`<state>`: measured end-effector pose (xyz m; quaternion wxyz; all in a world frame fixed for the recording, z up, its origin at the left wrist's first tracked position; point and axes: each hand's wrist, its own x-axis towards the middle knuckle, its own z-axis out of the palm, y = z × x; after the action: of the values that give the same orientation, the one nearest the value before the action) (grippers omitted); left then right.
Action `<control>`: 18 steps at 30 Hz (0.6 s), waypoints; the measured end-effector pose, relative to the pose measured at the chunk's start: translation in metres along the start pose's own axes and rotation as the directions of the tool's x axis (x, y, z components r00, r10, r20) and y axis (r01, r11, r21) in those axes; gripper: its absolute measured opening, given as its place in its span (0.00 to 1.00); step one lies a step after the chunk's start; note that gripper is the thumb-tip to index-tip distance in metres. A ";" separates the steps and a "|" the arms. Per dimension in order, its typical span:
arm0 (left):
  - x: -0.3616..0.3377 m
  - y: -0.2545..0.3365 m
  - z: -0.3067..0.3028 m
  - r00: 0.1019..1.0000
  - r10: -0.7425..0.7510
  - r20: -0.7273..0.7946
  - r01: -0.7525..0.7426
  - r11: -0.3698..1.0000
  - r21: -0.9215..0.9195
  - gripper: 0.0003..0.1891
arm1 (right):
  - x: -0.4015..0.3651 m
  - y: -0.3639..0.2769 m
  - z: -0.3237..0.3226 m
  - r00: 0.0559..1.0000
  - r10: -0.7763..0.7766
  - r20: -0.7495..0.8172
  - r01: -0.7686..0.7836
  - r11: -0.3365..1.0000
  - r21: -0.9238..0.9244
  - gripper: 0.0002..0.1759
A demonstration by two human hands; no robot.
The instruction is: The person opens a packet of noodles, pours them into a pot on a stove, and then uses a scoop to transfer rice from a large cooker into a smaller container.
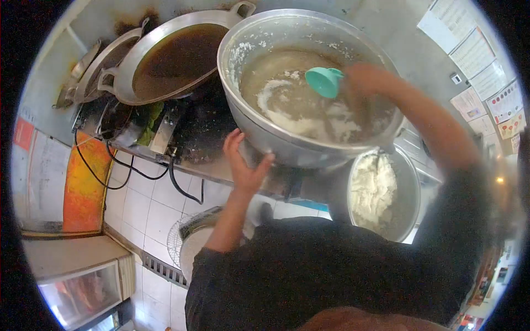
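Note:
A large metal pot [312, 149] stands on the stove with cloudy, greyish-brown liquid inside and pale streaks on its surface. Over that liquid, my right hand [361, 85], blurred by motion, grips a teal plastic cup [322, 81] by its handle side; the cup is tilted. My left hand [245, 165] touches the outer wall of the pot near its lower left, fingers spread. White crumbs cling to the pot's inner wall. Beside my right arm, below the big pot, a metal container [413, 190] holds a lumpy white mass [374, 187].
A wide wok [171, 25] of dark brown liquid sits left of the pot, with another wok [96, 83] beyond it. Black hoses [179, 185] hang from the stove edge. A wire rack [175, 243] lies below my left arm. Papers [475, 55] cover the right wall.

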<state>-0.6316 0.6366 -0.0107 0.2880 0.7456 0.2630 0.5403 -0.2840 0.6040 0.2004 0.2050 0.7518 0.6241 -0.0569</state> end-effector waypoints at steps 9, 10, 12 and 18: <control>-0.006 -0.029 0.014 0.991 -0.009 0.131 -0.002 0.997 0.081 0.65 | 0.156 -0.063 0.031 0.943 -0.260 -0.206 0.226 0.958 -0.177 0.27; -0.008 -0.031 0.015 0.992 0.000 0.124 -0.012 0.995 0.095 0.65 | 0.149 -0.072 0.024 0.935 -0.304 -0.182 0.264 0.940 -0.214 0.28; -0.014 -0.035 0.017 0.990 -0.043 0.134 0.029 0.994 0.104 0.67 | 0.132 -0.081 0.016 0.914 -0.386 -0.129 0.338 0.897 -0.285 0.31; -0.020 -0.043 0.017 0.981 -0.074 0.181 0.049 0.990 0.136 0.68 | 0.080 -0.081 0.012 0.883 -0.466 0.057 0.468 0.866 -0.174 0.29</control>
<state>-0.6246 0.6498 -0.0591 0.2785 0.8014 0.2927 0.4410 -0.3423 0.6836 0.1435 0.2572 0.5563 0.7885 -0.0523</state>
